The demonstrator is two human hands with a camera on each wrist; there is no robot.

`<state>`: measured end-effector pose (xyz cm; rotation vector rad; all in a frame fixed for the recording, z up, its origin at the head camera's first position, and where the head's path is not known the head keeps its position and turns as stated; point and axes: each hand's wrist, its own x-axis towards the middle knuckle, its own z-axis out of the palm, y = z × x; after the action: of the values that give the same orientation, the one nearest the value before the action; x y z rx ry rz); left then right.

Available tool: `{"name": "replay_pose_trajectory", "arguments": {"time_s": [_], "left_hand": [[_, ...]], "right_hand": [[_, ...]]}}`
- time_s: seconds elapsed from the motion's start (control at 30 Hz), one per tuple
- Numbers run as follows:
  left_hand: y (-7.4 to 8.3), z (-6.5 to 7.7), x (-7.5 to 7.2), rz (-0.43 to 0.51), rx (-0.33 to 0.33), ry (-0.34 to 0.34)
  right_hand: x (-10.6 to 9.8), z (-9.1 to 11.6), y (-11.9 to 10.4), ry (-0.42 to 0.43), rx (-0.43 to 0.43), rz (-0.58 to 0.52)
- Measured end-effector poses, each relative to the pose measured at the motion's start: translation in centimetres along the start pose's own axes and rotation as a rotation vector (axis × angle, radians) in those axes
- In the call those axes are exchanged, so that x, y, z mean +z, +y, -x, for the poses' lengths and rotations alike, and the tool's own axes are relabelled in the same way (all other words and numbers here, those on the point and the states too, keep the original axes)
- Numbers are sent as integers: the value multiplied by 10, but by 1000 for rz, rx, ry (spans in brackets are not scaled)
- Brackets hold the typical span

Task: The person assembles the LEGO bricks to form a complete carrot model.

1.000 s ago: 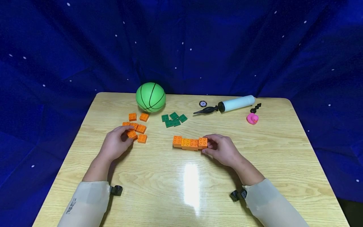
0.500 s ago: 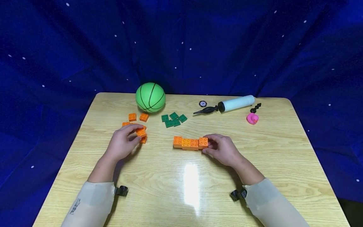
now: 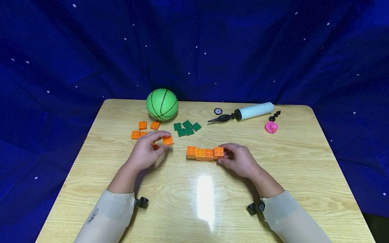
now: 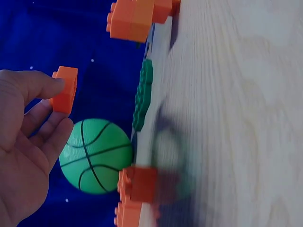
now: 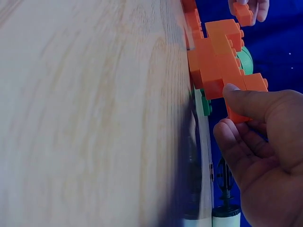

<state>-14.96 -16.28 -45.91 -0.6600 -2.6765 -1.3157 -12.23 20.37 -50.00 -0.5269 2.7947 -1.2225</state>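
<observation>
My left hand [image 3: 146, 152] pinches a single orange toy brick [image 3: 168, 140] between thumb and fingertips. The left wrist view has this brick [image 4: 65, 90] raised above the tabletop. On the right, my right hand [image 3: 240, 161] grips the right end of a joined row of orange bricks [image 3: 204, 154]. Its end bricks stand higher than the middle ones, and the right wrist view reveals stacked layers in this build [image 5: 222, 66]. Loose orange bricks [image 3: 135, 135] lie behind my left hand, some of them partly hidden by it.
Several flat green bricks [image 3: 181, 132] lie behind the row. Farther back are a green ball [image 3: 162, 104], a poker chip [image 3: 217, 111] and a hand pump [image 3: 255, 111]. A pink rubber duck [image 3: 271, 127] sits at the right beside a small black piece [image 3: 275, 116].
My left hand has picked an orange brick from the loose group and carried it rightward toward the joined row. The right hand keeps its hold on the row, nearly still.
</observation>
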Motion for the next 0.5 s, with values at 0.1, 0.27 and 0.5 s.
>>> {"name": "replay_pose_trajectory", "arguments": {"time_s": [0.1,0.27,0.5], "left_hand": [[4,-3,5,16,26,-2],[8,-8,13,45,78,-4],[14,-13,25,70,124,-20]], "right_hand": [[0,0,0,0,-4,-3],[-1,0,-1,-1,-1,-7],[0,0,0,-1,4,-1]]}}
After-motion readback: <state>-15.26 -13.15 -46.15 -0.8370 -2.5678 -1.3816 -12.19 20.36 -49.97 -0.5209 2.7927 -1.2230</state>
